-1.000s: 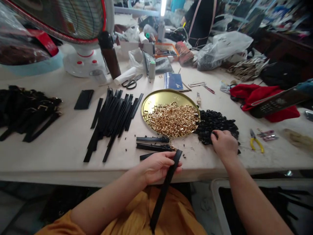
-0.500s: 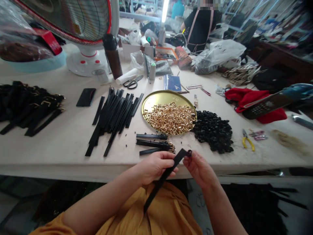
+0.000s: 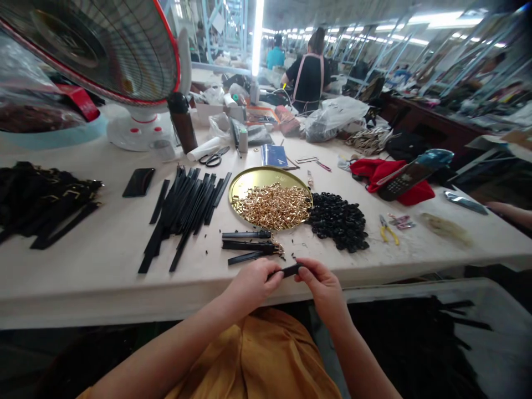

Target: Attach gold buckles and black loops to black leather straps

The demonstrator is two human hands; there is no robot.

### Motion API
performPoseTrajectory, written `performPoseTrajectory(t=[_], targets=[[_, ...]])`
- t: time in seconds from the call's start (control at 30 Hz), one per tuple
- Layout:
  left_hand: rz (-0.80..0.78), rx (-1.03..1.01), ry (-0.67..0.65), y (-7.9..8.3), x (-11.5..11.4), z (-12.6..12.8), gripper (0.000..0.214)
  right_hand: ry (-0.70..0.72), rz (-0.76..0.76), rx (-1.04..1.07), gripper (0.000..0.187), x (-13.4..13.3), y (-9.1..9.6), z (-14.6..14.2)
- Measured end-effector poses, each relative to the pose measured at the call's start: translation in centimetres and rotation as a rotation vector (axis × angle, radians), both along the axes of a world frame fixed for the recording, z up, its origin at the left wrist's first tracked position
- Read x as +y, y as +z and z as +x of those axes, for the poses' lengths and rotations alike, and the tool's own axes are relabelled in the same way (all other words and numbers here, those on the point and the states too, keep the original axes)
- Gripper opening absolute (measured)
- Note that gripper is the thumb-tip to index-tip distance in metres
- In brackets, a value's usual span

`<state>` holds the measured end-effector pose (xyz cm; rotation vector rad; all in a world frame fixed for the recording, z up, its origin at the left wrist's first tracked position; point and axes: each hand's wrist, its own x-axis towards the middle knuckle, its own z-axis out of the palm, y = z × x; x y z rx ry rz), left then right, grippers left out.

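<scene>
Both hands together just over the near edge of the table (image 3: 112, 244). Left hand (image 3: 254, 281): fingers closed on a black strip (image 3: 292, 270). Right hand (image 3: 323, 284): thumb and fingers pinching the other end of it. The strip spans the gap between the hands; part of it is hidden by the fingers.

Near edge, just beyond the left hand: three rows of black straps (image 3: 249, 246) with gold ends to the right, small dark bits scattered round them. Behind these, towards the table's middle, a round gold tray (image 3: 274, 176) bearing a heap of gold metal pieces (image 3: 272, 206). Touching the tray's right rim, a pile of black rings (image 3: 338, 223). Left of the tray, loose black strips (image 3: 183, 208) fanned in a bundle; a phone (image 3: 138, 182) left of that.

Towards the right edge: yellow-handled pliers (image 3: 389, 230), a red cloth (image 3: 409, 191) farther back. Far left corner: a fan (image 3: 103, 50). Below the near edge, right: a pale bin (image 3: 492, 296) with dark strips inside.
</scene>
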<state>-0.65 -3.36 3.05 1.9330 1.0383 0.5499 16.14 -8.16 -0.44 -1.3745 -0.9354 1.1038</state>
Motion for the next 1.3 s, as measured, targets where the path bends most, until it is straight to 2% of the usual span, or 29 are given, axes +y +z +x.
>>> performPoseTrajectory(t=[0.07, 0.17, 0.27, 0.37, 0.47, 0.6, 0.67, 0.7, 0.73, 0.8, 0.9, 1.0, 1.07, 1.13, 1.2, 1.3], targets=[[0.056, 0.036, -0.043, -0.1, 0.0, 0.0, 0.021, 0.067, 0.049, -0.138, 0.018, -0.4, 0.0, -0.2], [0.031, 0.040, -0.057, -0.5, -0.1, 0.3, 0.020, 0.143, 0.038, -0.092, 0.015, -0.5, 0.0, -0.5], [-0.188, 0.032, -0.094, -0.8, -0.2, 0.4, 0.023, 0.105, -0.026, 0.048, 0.020, 0.0, -0.4, -0.4], [-0.462, 0.016, -0.127, -1.0, -0.1, 0.3, 0.038, 0.005, -0.020, 0.094, 0.029, 0.8, -0.9, -0.4], [-0.466, -0.074, -0.042, -1.3, 0.3, 0.4, 0.048, -0.007, -0.003, 0.155, 0.043, 1.4, -1.6, -1.3], [-0.460, -0.188, 0.053, -1.8, 1.8, 0.9, 0.048, 0.105, 0.002, 0.191, 0.062, 2.8, -2.2, -1.3], [-0.498, -0.221, 0.083, -2.0, 2.9, 0.9, 0.039, 0.092, 0.019, 0.040, 0.055, 4.6, -2.1, 0.3], [-0.519, -0.243, 0.101, -2.1, 3.5, 0.9, 0.034, 0.054, 0.037, -0.089, 0.045, 5.9, -2.0, 1.4], [-0.544, -0.269, 0.121, -2.3, 4.0, 0.9, 0.030, 0.004, 0.051, -0.246, 0.034, 7.5, -1.9, 2.5], [-0.594, -0.322, 0.162, -2.6, 4.8, 1.0, 0.026, -0.076, 0.112, -0.618, 0.022, 10.9, -1.8, 4.5], [-0.648, -0.359, 0.208, -3.0, 5.5, 1.2, 0.026, 0.021, 0.108, -1.088, 0.014, 15.8, -2.1, 5.8], [-0.648, -0.355, 0.229, -3.1, 5.7, 1.0, 0.026, 0.118, 0.069, -1.260, 0.008, 18.7, -2.6, 5.5], [-0.626, -0.351, 0.241, -3.0, 5.7, 0.6, 0.025, 0.119, 0.086, -1.243, 0.009, 19.2, -2.5, 5.3], [-0.595, -0.350, 0.264, -2.8, 5.9, 0.3, 0.024, 0.081, 0.109, -1.104, 0.009, 18.6, -1.9, 5.4], [-0.555, -0.362, 0.281, -2.4, 6.1, 0.2, 0.024, 0.063, 0.086, -0.769, 0.015, 17.3, -1.0, 5.4], [-0.473, -0.392, 0.280, -1.5, 6.5, 0.4, 0.024, 0.136, -0.040, -0.153, 0.028, 14.3, 0.7, 4.5]])
